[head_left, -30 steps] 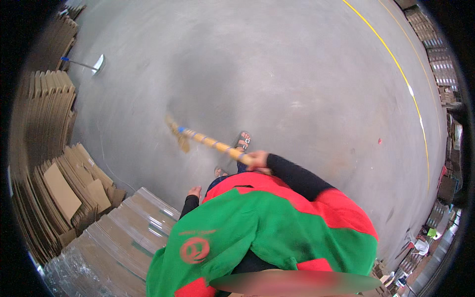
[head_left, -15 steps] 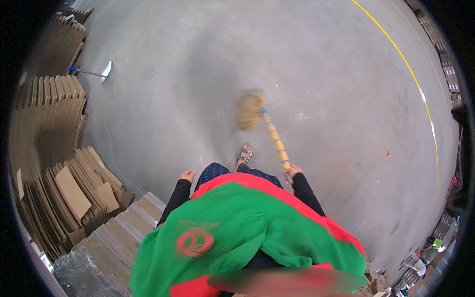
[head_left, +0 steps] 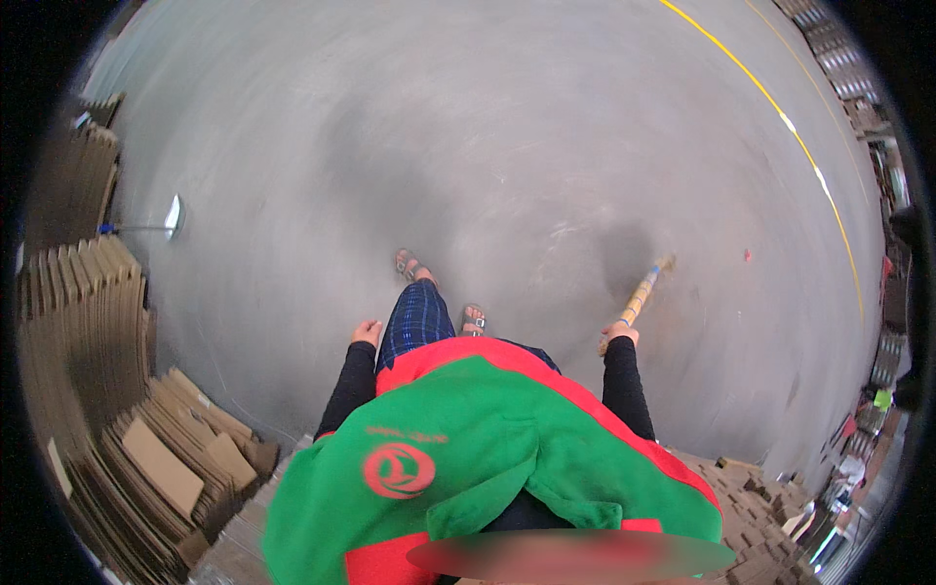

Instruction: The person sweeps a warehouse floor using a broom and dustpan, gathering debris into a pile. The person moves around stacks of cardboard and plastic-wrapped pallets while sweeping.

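Off to the person's right, the broom was out over the grey floor, well wide of the feet. Half a second earlier its head was near the middle, just ahead of the feet, broad and blurred; now the head showed only as a small tan end. Right hand had moved outward with it, black sleeve reaching forward at the right of the shirt. Feet changed too: only one sandal was plain before, now two, the left sandal ahead of the right sandal.

Grip: right fingers clamped around the handle's near part, a short bit of it poking out on the near side of the fist. From there the handle ran forward and slightly right, head at the far end, farthest from the hand. Whether the head touched the floor, cannot tell.

Left hand stayed beside the left thigh, holding nothing visible, well apart from the broom; finger spread too small to tell. Red scrap lay right of the broom head, apart from it. Cardboard stacks stood at left, long-handled tool near them.
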The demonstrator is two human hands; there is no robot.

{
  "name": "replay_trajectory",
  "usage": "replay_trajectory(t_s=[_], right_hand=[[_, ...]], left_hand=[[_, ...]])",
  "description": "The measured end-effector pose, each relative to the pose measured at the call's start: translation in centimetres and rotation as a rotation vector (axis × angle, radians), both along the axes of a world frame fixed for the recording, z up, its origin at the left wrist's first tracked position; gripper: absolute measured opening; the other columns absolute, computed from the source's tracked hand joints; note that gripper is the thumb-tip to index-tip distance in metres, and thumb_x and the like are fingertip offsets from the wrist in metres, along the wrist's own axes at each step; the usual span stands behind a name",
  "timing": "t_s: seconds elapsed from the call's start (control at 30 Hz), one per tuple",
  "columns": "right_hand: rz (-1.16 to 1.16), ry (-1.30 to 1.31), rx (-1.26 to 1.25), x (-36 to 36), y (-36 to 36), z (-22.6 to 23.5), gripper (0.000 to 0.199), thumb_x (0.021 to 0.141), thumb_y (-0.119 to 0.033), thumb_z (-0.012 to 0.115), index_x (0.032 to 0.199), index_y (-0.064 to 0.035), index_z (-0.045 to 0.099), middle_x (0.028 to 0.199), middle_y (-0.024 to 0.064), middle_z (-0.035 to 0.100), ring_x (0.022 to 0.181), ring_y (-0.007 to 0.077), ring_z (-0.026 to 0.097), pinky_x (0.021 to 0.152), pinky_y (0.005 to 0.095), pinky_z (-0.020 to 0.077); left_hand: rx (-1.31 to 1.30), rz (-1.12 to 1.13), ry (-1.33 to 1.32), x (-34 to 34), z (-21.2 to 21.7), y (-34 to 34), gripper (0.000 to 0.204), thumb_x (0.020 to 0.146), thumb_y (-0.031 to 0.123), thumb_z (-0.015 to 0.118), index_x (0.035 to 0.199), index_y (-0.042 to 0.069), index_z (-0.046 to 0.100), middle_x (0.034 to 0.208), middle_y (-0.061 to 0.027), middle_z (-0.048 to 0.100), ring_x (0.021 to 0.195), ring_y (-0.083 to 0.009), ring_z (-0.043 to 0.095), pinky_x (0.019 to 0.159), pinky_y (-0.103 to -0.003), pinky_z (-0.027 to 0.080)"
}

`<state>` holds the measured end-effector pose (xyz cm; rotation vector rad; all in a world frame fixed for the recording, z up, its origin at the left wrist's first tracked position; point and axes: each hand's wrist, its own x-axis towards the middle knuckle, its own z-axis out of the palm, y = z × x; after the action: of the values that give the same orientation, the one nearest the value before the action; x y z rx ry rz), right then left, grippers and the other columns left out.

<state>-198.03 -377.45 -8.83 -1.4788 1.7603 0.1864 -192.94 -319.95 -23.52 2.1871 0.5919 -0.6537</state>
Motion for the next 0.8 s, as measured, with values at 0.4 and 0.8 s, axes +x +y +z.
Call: replay_trajectory(t_s=[0.4,0.8], right_hand=[[0.637,-0.296,0.927,24.6,20.7,4.8,0.024,0.067,-0.008,0.061,0.090,-0.0052,0.053,0.062,0.0054,0.052,0.045,0.0134,0.050,0.037,0.0283,0.0422],[1.137,-0.010,0.208,39.5,26.4,-8.6,0.046,0.051,-0.020,0.072,0.095,-0.0132,0.059,0.077,0.0051,0.062,0.069,0.0190,0.059,0.064,0.0338,0.0496]], left_hand=[[0.157,-0.528,0.251,19.3,-2.0,4.6,0.041,0.078,0.033,0.048,0.107,0.004,0.052,0.101,-0.0130,0.057,0.095,-0.0241,0.053,0.083,-0.033,0.039],[-0.112,0.131,0.172,35.9,4.6,12.8,0.043,0.077,0.033,0.051,0.110,0.005,0.046,0.096,-0.0082,0.056,0.080,-0.0219,0.057,0.049,-0.033,0.042]])
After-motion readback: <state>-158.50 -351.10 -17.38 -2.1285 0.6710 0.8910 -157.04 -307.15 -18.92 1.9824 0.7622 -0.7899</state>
